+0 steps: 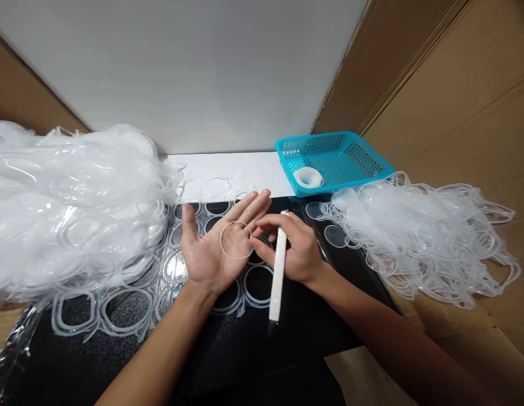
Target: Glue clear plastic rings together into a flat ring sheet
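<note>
My left hand (220, 248) is held palm up in the middle of the view, with its fingers stretched out and the thumb apart. Over the palm is a thin clear plastic ring (221, 241). The right edge of this ring meets the thumb and forefinger of my right hand (298, 248), which are pinched together there. That same hand also grips a slim white stick-shaped tool (278, 276), whose lower end points toward me with a small dark tip. Beneath my left hand lies a clear sheet of joined ring shapes (100, 309), partly hidden by the hand and forearm.
A large heap of clear plastic sheets (71, 208) rises on the left. At the back right, a blue basket (350, 189) holds a small stack of rings (308, 177). Tangled plastic offcuts (431, 237) are piled on the right. Cardboard (465, 113) walls the right side.
</note>
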`<control>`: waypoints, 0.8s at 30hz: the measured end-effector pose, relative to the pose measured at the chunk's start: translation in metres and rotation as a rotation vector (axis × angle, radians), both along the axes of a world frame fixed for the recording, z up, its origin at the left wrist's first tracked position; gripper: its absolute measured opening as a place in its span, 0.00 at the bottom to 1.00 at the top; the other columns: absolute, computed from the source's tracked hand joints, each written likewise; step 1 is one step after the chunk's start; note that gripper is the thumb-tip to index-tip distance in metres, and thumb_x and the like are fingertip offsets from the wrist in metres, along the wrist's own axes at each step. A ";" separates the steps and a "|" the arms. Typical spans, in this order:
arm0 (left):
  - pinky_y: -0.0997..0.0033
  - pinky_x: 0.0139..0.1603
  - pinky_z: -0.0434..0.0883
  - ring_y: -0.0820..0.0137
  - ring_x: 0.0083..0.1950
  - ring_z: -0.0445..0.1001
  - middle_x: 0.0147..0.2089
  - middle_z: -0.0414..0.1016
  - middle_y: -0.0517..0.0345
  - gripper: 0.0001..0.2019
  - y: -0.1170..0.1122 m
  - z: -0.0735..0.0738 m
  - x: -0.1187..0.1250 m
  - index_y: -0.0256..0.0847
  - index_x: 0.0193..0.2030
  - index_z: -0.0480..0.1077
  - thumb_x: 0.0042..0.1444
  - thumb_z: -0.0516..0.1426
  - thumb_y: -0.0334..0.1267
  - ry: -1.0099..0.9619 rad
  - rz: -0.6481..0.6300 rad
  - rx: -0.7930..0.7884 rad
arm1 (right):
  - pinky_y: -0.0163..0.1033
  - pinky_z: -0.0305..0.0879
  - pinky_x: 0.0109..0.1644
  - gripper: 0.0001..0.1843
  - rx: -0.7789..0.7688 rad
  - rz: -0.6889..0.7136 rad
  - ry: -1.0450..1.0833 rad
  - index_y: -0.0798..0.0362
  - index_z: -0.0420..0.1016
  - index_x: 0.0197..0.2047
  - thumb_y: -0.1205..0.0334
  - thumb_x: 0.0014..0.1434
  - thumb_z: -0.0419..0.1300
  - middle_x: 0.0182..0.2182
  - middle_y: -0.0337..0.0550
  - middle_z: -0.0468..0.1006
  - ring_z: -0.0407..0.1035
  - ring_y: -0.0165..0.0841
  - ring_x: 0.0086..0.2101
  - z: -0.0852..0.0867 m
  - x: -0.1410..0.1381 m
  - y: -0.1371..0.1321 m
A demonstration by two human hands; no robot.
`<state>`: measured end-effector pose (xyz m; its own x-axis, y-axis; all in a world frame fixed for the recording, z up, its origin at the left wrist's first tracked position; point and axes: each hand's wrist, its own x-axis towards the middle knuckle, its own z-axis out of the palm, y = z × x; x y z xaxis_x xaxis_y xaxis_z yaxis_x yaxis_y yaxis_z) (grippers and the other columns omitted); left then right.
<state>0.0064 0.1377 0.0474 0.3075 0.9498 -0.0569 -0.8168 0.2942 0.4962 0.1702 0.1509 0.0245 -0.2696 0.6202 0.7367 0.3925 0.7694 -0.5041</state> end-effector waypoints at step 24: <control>0.58 0.65 0.71 0.49 0.70 0.71 0.64 0.79 0.39 0.38 0.011 -0.017 -0.007 0.34 0.61 0.77 0.60 0.58 0.67 0.172 -0.004 0.065 | 0.39 0.73 0.39 0.12 -0.520 0.135 0.129 0.50 0.71 0.39 0.54 0.59 0.67 0.33 0.39 0.82 0.77 0.34 0.32 -0.017 -0.003 0.014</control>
<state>-0.0010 0.1486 0.0306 0.3023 0.9520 -0.0473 -0.7172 0.2599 0.6466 0.1673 0.1647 0.0077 -0.2992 0.8775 0.3749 0.2175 0.4452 -0.8686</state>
